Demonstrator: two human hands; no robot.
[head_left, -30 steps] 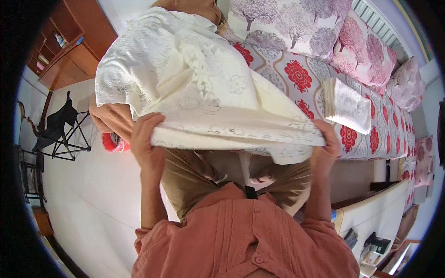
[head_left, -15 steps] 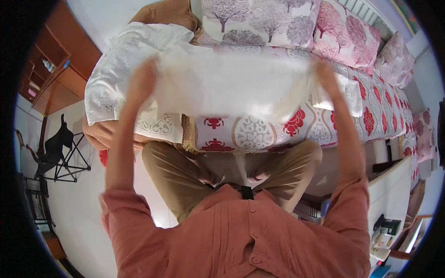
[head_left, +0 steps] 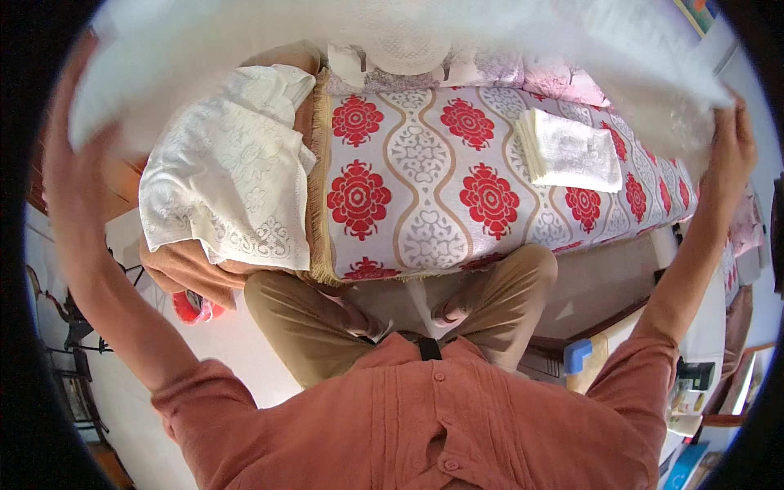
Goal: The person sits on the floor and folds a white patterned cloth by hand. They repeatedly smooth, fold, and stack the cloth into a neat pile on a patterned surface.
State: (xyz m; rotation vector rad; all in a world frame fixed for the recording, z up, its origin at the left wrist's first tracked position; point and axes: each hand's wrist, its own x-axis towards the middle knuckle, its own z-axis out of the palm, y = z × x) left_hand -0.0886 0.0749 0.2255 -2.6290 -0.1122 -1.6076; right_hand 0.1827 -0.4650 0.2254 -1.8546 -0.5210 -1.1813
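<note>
A thin white cloth (head_left: pixel 523 28), blurred by motion, spans the top of the view between my raised arms. Its far left edge is in my left hand (head_left: pixel 86 151), which is smeared but appears closed on it. My right hand (head_left: pixel 733 143) pinches the cloth's right end. Below it, a folded white cloth (head_left: pixel 572 151) lies on a seat cover (head_left: pixel 425 155) patterned with red medallions. To the left, a white lace-edged cloth (head_left: pixel 233 163) is draped over the brown-covered arm of the couch.
Tree-print cushions (head_left: pixel 498 69) line the back of the couch. A white table (head_left: pixel 694 318) stands at my right, with a blue-topped item (head_left: pixel 577 357) near it. Black folding furniture (head_left: pixel 77 327) is on the left, and a red item (head_left: pixel 194 306) lies on the floor.
Both my hands have swung up and apart, lifting and spreading the white cloth. The patterned seat and the folded white cloth are now more exposed.
</note>
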